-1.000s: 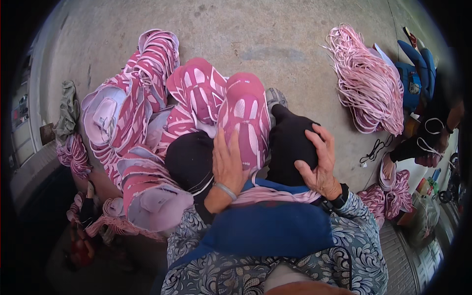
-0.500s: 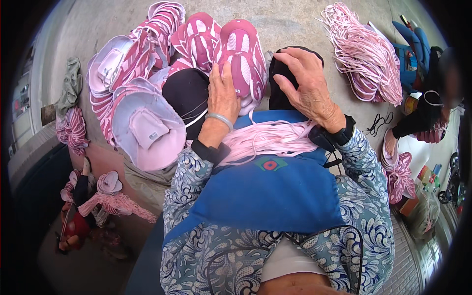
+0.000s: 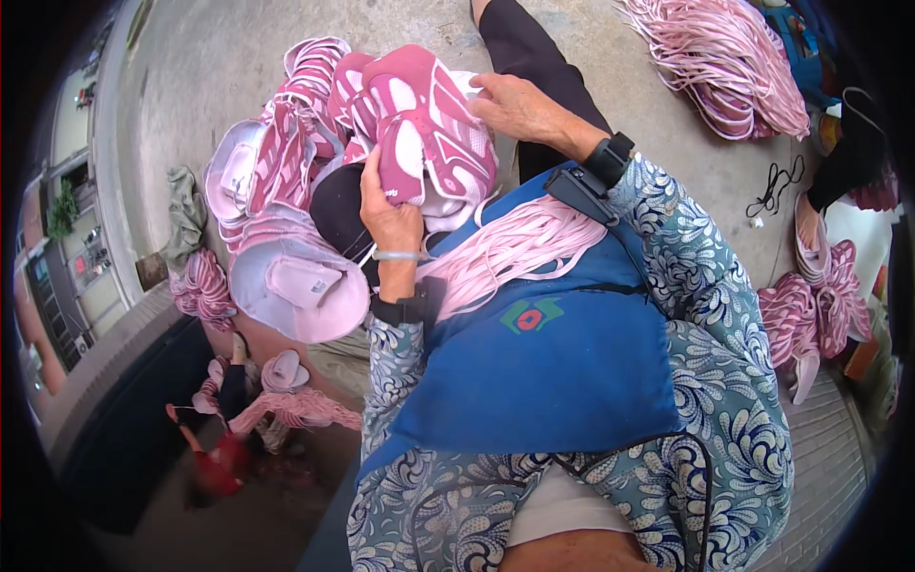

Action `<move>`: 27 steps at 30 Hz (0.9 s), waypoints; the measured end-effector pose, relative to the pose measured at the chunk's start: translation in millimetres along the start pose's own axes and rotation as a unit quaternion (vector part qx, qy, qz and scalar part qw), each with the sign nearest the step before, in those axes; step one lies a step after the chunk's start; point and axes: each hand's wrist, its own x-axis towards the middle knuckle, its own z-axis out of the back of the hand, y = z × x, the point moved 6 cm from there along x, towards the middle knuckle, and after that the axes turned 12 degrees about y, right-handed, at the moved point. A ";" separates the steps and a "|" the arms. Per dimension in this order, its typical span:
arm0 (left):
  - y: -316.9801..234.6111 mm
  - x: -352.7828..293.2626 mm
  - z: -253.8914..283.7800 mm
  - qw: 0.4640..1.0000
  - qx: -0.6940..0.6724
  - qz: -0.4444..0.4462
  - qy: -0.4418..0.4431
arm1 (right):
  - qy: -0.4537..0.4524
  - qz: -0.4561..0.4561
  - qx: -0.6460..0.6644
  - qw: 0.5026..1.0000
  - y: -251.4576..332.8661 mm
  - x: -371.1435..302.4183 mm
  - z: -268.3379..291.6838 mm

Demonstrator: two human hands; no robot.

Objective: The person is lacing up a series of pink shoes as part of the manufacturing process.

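"Reading left to right, what's new?"

"Beside the black-clad left knee (image 3: 336,207), the left grip (image 3: 394,225), flat on the pink shoe upper (image 3: 448,151) a moment ago, is now clamped round its near end, one finger extended up its left side. The upper looks lifted and tilted, so it's being handled, not merely rested on"

"And the right grip (image 3: 486,100)?"

"Off the black trouser leg (image 3: 548,71), now at the upper's right edge, fingers pointing left; whether they pinch, I can't tell"

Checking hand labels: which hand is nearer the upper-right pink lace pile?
Right. The right hand is left of the lace pile; the left hand, farther left.
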 end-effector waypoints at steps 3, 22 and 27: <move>7.1 -5.2 19.0 0.998 -0.061 0.028 -0.020 | 0.042 0.015 0.037 0.998 -5.5 12.1 -19.9; 67.7 4.8 90.6 0.955 -0.184 0.145 -0.182 | 0.097 0.176 0.170 0.965 82.2 37.4 -64.4; 82.5 9.3 90.3 0.927 -0.230 0.202 -0.218 | 0.128 0.112 0.066 0.983 87.3 63.8 -67.4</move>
